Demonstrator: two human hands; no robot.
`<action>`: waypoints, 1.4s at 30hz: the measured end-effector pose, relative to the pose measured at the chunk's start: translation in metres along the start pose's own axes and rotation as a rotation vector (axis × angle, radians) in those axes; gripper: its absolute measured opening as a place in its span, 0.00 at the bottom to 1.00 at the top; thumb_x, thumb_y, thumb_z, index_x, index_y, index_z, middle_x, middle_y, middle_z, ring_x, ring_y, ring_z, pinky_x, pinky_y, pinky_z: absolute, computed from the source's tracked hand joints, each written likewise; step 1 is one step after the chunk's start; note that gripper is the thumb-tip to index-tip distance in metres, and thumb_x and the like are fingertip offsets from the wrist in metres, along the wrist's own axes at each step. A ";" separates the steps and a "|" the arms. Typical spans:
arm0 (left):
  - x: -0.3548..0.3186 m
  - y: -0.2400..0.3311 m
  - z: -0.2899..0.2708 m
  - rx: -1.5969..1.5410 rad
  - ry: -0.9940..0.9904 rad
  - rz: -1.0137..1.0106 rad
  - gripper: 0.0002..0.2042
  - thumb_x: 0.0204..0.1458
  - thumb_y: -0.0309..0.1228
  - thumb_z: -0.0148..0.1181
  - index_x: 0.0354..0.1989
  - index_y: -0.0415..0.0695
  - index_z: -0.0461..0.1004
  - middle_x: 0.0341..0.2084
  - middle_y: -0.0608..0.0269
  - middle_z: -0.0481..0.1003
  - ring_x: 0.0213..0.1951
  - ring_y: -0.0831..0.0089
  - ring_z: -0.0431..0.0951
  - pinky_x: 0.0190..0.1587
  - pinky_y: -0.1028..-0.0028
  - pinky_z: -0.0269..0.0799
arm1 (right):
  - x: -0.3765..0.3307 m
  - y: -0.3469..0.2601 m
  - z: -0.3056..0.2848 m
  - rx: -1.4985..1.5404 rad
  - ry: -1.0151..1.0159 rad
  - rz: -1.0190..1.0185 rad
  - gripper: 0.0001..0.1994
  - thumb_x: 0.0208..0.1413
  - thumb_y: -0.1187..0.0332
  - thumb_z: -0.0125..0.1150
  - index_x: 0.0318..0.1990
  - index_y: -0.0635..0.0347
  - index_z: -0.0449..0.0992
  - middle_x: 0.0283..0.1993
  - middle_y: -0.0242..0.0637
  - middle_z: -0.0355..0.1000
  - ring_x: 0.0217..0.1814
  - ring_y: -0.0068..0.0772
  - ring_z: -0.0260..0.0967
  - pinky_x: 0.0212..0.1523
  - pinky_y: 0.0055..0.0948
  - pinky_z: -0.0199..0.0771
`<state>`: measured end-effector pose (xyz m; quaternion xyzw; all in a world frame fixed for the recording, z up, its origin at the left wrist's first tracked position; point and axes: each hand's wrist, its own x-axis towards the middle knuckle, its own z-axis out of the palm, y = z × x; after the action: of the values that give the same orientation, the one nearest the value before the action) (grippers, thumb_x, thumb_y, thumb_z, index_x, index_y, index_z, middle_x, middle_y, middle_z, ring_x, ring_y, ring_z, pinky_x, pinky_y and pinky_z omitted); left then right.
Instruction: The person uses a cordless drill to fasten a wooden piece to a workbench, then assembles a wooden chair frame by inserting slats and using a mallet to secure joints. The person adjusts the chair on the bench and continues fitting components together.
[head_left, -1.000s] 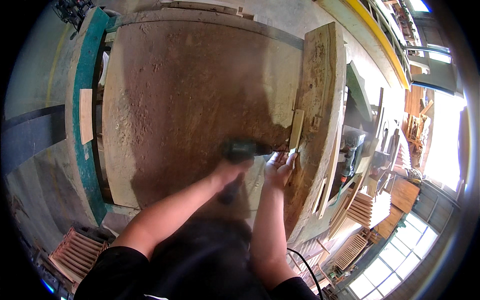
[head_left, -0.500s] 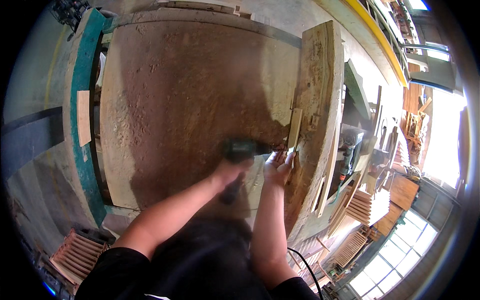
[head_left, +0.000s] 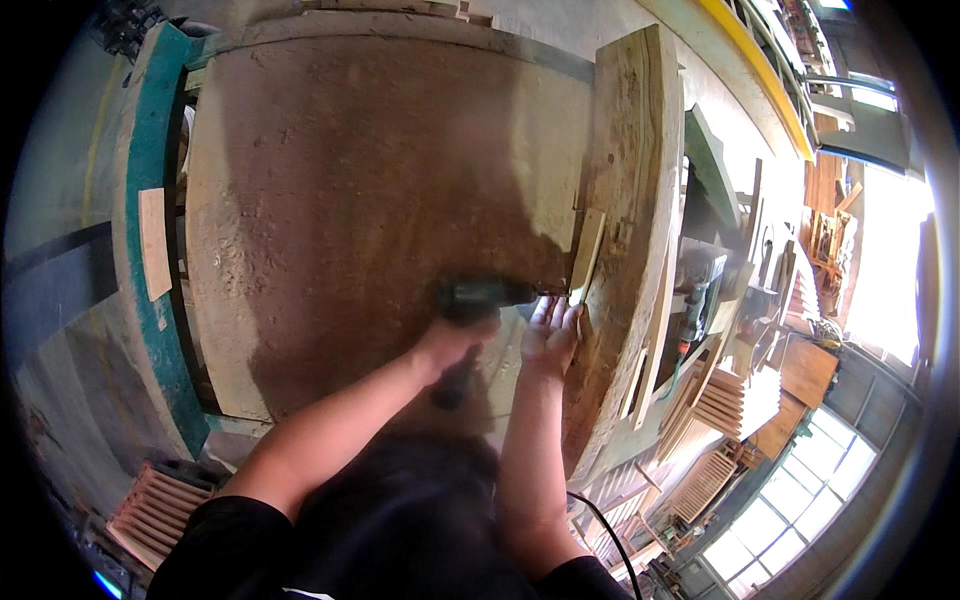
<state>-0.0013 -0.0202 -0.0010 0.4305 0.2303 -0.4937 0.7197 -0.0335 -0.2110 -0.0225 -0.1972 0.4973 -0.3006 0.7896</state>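
My left hand [head_left: 455, 343] is closed round the grip of a dark cordless drill [head_left: 475, 297], somewhat blurred, its nose pointing right. A short light wooden strip [head_left: 589, 245] leans along the inner side of a thick wooden beam [head_left: 630, 150]. At its near end my right hand [head_left: 550, 335] is turned palm up, with fingers and thumb about the strip's end. The tip of the drill meets that end just above my right fingertips. Whether a screw or a bit sits there is too small to tell.
A worn, scuffed board [head_left: 360, 180] spans the bench top. On the left, a green rail [head_left: 150, 330] carries a flat piece of wood [head_left: 154, 245]. Beyond the beam lies another power tool [head_left: 697, 300]. Slatted wooden pieces [head_left: 735, 400] are stacked at right, and a slatted rack [head_left: 160, 510] stands lower left.
The whole view has shifted slightly, bench and hands moving a little left in it. The drill still points at the strip's near end, and both hands keep their grip.
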 end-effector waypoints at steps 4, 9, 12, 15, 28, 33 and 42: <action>0.001 -0.001 0.000 -0.025 0.003 0.024 0.14 0.52 0.42 0.74 0.36 0.47 0.79 0.29 0.68 0.79 0.24 0.78 0.75 0.28 0.72 0.74 | -0.003 0.002 0.010 0.004 0.091 0.003 0.33 0.66 0.57 0.60 0.72 0.62 0.55 0.78 0.45 0.51 0.79 0.42 0.49 0.77 0.41 0.56; 0.001 0.000 0.001 -0.013 0.028 0.015 0.13 0.53 0.41 0.73 0.35 0.47 0.78 0.28 0.68 0.79 0.25 0.78 0.75 0.29 0.72 0.73 | -0.008 0.003 0.017 -0.017 0.115 -0.029 0.35 0.65 0.57 0.61 0.72 0.63 0.54 0.78 0.44 0.50 0.79 0.42 0.48 0.77 0.40 0.55; 0.003 -0.002 0.000 -0.012 0.022 0.021 0.12 0.53 0.40 0.73 0.35 0.47 0.78 0.28 0.68 0.79 0.25 0.78 0.75 0.30 0.73 0.73 | -0.011 0.003 0.020 -0.016 0.122 -0.039 0.35 0.65 0.57 0.62 0.72 0.63 0.55 0.78 0.45 0.49 0.80 0.42 0.47 0.77 0.40 0.55; 0.003 -0.003 0.000 -0.005 0.033 -0.002 0.12 0.53 0.40 0.73 0.35 0.46 0.78 0.28 0.68 0.78 0.25 0.78 0.75 0.30 0.73 0.73 | -0.019 0.003 0.030 -0.023 0.119 -0.026 0.35 0.66 0.56 0.58 0.73 0.63 0.52 0.79 0.44 0.47 0.81 0.41 0.44 0.79 0.39 0.49; 0.002 0.004 0.003 0.029 0.047 0.030 0.14 0.51 0.42 0.75 0.32 0.47 0.77 0.24 0.68 0.76 0.23 0.76 0.74 0.27 0.71 0.72 | -0.023 0.006 0.033 -0.113 0.047 -0.030 0.39 0.69 0.49 0.51 0.76 0.65 0.44 0.82 0.41 0.40 0.83 0.38 0.36 0.82 0.37 0.37; 0.001 0.002 0.004 0.042 0.067 0.044 0.15 0.50 0.43 0.76 0.34 0.48 0.78 0.27 0.69 0.77 0.26 0.77 0.75 0.30 0.72 0.71 | -0.023 0.008 0.034 -0.119 0.100 -0.058 0.40 0.68 0.49 0.54 0.76 0.65 0.46 0.81 0.42 0.41 0.83 0.39 0.37 0.81 0.36 0.40; 0.011 -0.012 0.001 0.065 0.060 0.201 0.13 0.51 0.39 0.74 0.37 0.47 0.78 0.30 0.70 0.78 0.29 0.77 0.74 0.35 0.72 0.72 | -0.062 -0.018 0.031 -0.666 0.026 -0.178 0.16 0.63 0.68 0.64 0.55 0.66 0.75 0.52 0.40 0.77 0.49 0.32 0.77 0.51 0.31 0.77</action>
<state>-0.0075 -0.0283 -0.0131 0.4891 0.1914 -0.4132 0.7439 -0.0300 -0.1821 0.0430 -0.4828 0.5589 -0.1920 0.6463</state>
